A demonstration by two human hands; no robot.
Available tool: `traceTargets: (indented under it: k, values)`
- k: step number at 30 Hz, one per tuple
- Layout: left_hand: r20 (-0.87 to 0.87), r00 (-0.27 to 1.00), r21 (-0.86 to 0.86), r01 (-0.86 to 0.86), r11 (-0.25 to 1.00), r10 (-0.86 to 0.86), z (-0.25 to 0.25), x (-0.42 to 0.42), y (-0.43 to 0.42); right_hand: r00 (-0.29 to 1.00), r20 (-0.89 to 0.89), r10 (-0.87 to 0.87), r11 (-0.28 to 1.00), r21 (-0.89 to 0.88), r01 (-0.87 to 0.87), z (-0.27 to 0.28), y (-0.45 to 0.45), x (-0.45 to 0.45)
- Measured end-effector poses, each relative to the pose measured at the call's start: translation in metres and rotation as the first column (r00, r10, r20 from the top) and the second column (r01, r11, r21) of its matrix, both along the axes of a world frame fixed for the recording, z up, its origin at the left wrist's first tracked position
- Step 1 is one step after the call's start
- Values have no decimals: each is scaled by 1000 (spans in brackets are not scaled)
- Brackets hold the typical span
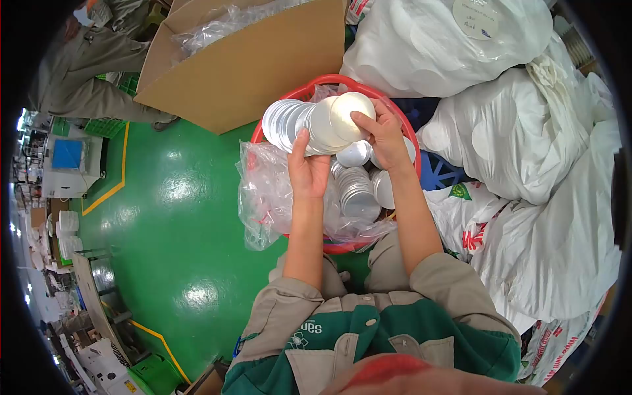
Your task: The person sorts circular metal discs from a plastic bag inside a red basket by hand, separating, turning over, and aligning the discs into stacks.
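A fanned stack of thin round metal discs (284,125) is held up between both hands, over a red basket (409,118). My left hand (309,168) supports the stack from its near side, thumb up against the edge. With thumb and fingers, my right hand (387,135) grips the right end, where the top disc (353,113) looks pale gold. Below, more silver discs (359,197) lie in the basket, partly stacked. A clear plastic bag (266,197) lines the basket and spills over its left side.
A big cardboard box (243,72) with clear plastic stands beyond the basket. White filled sacks (513,125) crowd the right side, near a blue plastic pallet (438,172). Green floor (178,217) stretches left. Another person's legs (85,79) show at upper left.
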State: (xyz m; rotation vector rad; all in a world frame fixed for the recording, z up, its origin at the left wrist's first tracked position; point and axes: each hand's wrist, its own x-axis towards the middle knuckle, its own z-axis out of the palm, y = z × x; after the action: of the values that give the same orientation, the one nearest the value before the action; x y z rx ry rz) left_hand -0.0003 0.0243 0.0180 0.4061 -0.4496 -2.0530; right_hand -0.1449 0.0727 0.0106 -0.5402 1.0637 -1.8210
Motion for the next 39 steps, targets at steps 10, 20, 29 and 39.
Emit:
traceTargets:
  k: [10,20,29,39]
  values:
    - [-46,999,5,19,1000,-19,15,-1,1,999,-3,38,998,-56,-38,4,0,8]
    - [46,993,-19,-109,994,110,-7,4,-7,999,48,20,998,-64,-17,-3,-2,5]
    - [-63,998,23,-11,1000,13,7,1,-5,987,134,82,996,-37,-78,-1,-3,14]
    - [-43,998,4,-52,999,52,-1,1,-6,985,165,59,996,-77,-47,-4,-3,9]
